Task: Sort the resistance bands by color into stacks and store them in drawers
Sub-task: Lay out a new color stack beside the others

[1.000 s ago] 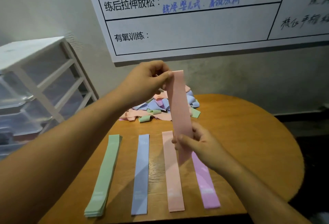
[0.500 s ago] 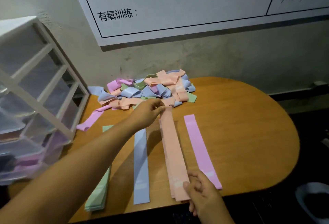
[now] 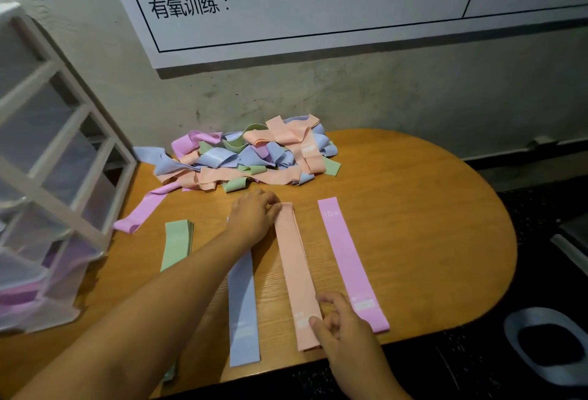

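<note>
Currently the peach band lies flat on the wooden table, running from 12 to 6 o'clock, between the blue band at its 9 o'clock and the pink band at its 3 o'clock. The left hand pinches its 12 o'clock end with bent fingers. The right hand nips its 6 o'clock end between thumb and forefinger. A green stack lies further toward 9 o'clock, near the drawer unit. The unsorted pile sits at the table's 12 o'clock edge.
</note>
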